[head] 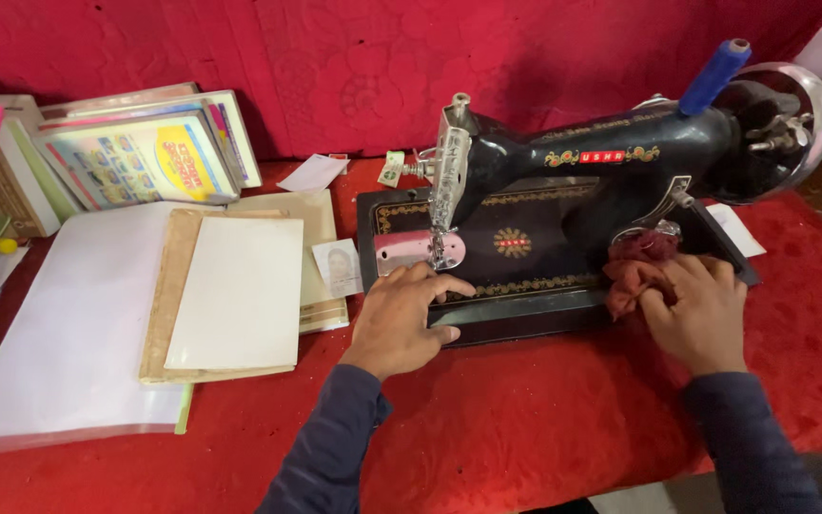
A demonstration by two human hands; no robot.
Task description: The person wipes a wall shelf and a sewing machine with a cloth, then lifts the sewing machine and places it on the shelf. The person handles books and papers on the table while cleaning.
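A black sewing machine (563,181) with gold ornament stands on a red cloth-covered table (525,428). My left hand (401,319) rests flat on the front left of its base, fingers spread just below the needle plate (411,249), holding nothing. My right hand (701,309) presses a crumpled dark red rag (635,266) against the base at the machine's right end, under the handwheel (796,114). A blue handle (715,74) sticks up by the wheel.
Left of the machine lie a stack of tan folders and white sheets (230,286), a small photo card (338,268), and a large white plastic folder (59,333). Books and colourful booklets (145,152) lean at the back left against a red wall cloth.
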